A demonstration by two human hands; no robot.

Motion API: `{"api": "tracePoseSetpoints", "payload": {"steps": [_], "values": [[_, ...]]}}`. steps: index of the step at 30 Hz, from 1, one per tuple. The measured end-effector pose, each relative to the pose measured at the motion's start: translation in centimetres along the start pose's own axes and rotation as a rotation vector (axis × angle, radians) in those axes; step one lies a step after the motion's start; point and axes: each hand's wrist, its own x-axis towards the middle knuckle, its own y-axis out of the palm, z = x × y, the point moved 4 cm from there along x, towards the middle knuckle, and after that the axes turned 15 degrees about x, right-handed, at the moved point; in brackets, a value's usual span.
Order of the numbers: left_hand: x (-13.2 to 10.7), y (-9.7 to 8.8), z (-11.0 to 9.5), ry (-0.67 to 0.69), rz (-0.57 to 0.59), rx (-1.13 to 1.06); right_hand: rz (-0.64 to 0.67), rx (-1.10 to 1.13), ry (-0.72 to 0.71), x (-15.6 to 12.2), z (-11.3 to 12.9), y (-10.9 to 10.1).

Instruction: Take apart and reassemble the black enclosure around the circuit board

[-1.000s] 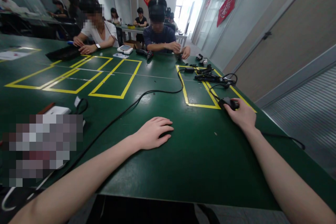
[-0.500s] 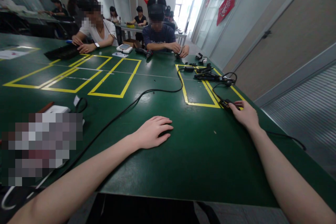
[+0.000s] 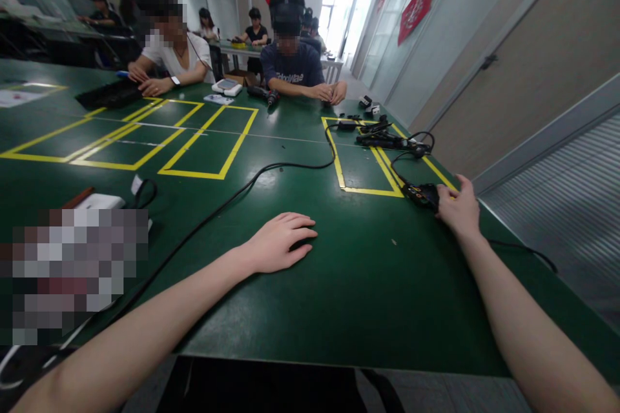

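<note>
My left hand (image 3: pixel 285 242) lies palm down on the green table (image 3: pixel 320 316), its fingers stretched out and holding nothing. At the right, my right hand (image 3: pixel 459 210) touches the near right end of a black device (image 3: pixel 420 195) with small orange and light marks on its face; its exact kind I cannot make out. The fingers of that hand are apart, one of them raised, and some fingertips are hidden behind the hand. From the device's left end a thin black cable (image 3: pixel 394 164) runs up to a bundle of black cords and parts (image 3: pixel 382 140).
A long black cable (image 3: pixel 232 197) crosses the table from lower left to a small black box (image 3: pixel 347 125). Yellow tape (image 3: pixel 194 174) marks rectangles. A drill (image 3: pixel 271 97), a white device (image 3: pixel 227 87) and a black tray (image 3: pixel 109 94) lie near two seated co-workers. A blurred-out object sits at left.
My right hand has shifted slightly right along the black device, uncovering more of its face, and one finger has lifted. My left hand stays put. The view has shifted slightly.
</note>
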Motion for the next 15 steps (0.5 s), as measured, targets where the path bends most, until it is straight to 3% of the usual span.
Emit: {"api": "tracePoseSetpoints", "payload": {"steps": [3,7,15], "values": [[-0.1,0.0,0.0,0.004,-0.011,0.002,-0.058,-0.024,0.053,-0.5,1.2,-0.6],[-0.1,0.1,0.1,0.007,-0.015,0.004,0.015,-0.03,-0.026,-0.9,2.8,-1.0],[-0.1,0.0,0.0,0.015,-0.013,0.013,0.046,-0.039,-0.063,-1.0,3.2,-0.8]]}}
